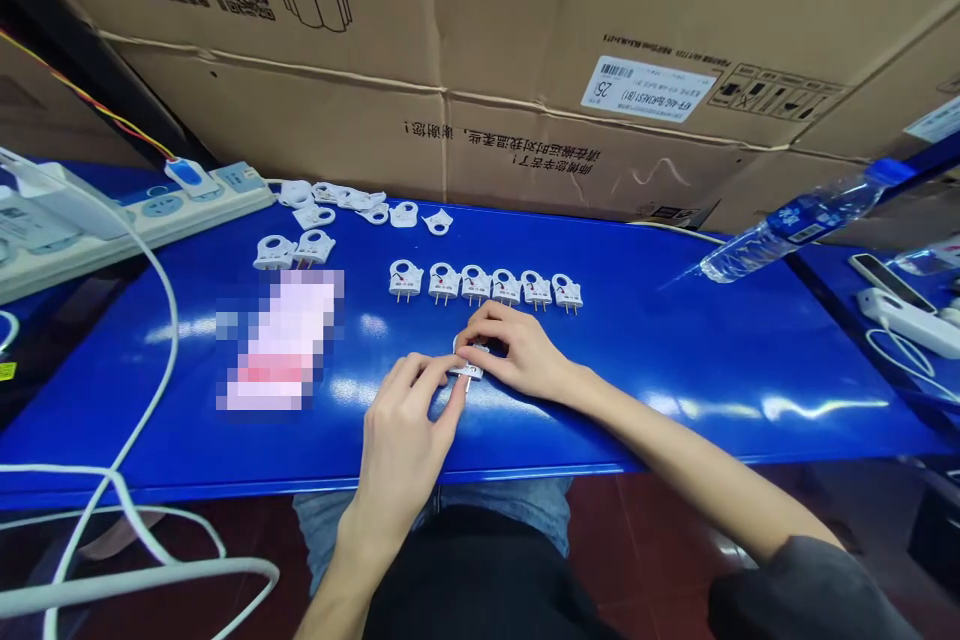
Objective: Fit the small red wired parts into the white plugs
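Note:
Both my hands meet over the blue table [675, 360] on one small white plug part [468, 366] with metal prongs. My left hand [405, 440] pinches its near end with fingertips closed on it. My right hand [517, 350] curls over its far end, fingers pressed on it. Just beyond my hands stands a row of several white plug halves [484, 284], prongs pointing toward me. Farther back left lie several loose white plug shells [330, 215].
A white power strip [135, 215] lies at the back left, with white cables [135, 530] running down the left side. A blurred pink-white patch [281, 340] sits left of my hands. A water bottle [795, 225] lies at right, a phone [889, 282] beyond it. Large cardboard boxes [480, 50] wall the back.

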Available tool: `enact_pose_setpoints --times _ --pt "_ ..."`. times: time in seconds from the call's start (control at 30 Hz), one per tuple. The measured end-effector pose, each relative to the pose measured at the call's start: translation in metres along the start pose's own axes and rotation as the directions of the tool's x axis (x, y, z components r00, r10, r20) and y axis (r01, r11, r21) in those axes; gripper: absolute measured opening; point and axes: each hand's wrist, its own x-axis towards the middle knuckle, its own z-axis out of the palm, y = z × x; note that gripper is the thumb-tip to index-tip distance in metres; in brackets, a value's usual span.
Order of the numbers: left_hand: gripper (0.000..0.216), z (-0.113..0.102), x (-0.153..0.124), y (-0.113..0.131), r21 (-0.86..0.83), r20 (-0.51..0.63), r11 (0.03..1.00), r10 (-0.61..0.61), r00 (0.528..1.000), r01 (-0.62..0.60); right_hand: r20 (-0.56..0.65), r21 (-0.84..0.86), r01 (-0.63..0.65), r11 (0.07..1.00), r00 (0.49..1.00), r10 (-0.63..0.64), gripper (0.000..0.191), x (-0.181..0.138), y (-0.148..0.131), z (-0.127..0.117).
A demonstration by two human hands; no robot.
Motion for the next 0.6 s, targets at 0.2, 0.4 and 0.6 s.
enact_pose_setpoints --times 0.2,0.4,0.6 --pt "0.015 -0.002 -0.002 0.0 0.065 0.007 0.998 0.021 1.0 -0.021 0.048 -0.002 0.019 1.0 0.999 -0.019 0.016 0.0 0.0 -0.003" --pt "0.018 -0.004 -0.006 -0.003 0.166 -0.028 0.986 0.034 0.999 -0.029 -0.054 0.047 0.009 0.999 0.999 -0.006 0.018 -0.001 0.0 -0.001" --pt "0.021 -0.024 -0.005 -0.011 0.336 -0.091 0.941 -0.014 0.996 0.044 -0.048 -0.035 0.045 0.998 0.998 -0.047 0.019 -0.003 -0.002 -0.001"
